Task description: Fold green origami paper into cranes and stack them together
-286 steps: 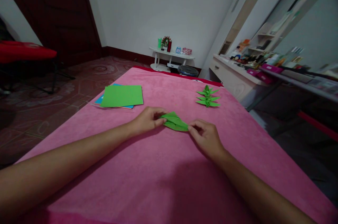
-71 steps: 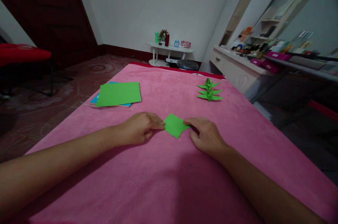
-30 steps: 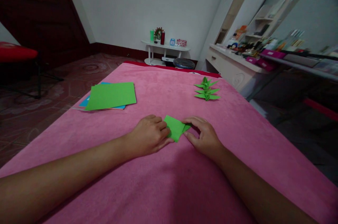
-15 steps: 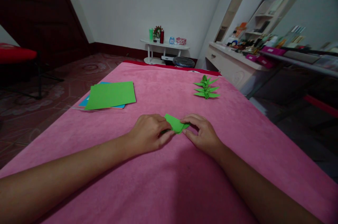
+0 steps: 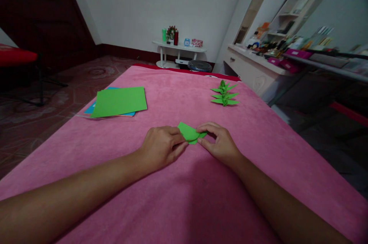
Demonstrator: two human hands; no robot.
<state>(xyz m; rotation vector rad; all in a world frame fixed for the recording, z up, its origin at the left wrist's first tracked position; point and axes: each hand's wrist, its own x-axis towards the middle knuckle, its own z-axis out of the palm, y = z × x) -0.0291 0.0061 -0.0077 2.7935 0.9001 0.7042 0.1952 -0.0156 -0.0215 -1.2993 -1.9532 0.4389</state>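
Note:
A small piece of folded green paper lies on the pink cloth between my hands. My left hand grips its left side, with the fingertips closed on the near left edge. At the other end, the thumb and fingers of my right hand pinch the right corner, where a flap shows. My fingertips cover both ends of the paper. Farther off to the right stand several folded green paper figures with pointed tips, set in a row.
Flat green sheets lie over blue ones at the left edge of the pink cloth. Beyond it stands a low white table against the wall. A cluttered dresser is on the right, a red chair on the left.
The paper's left part has shifted slightly left along with my left hand, and a curved flap edge shows more on it. My right hand keeps its pinch. The view has tilted a little.

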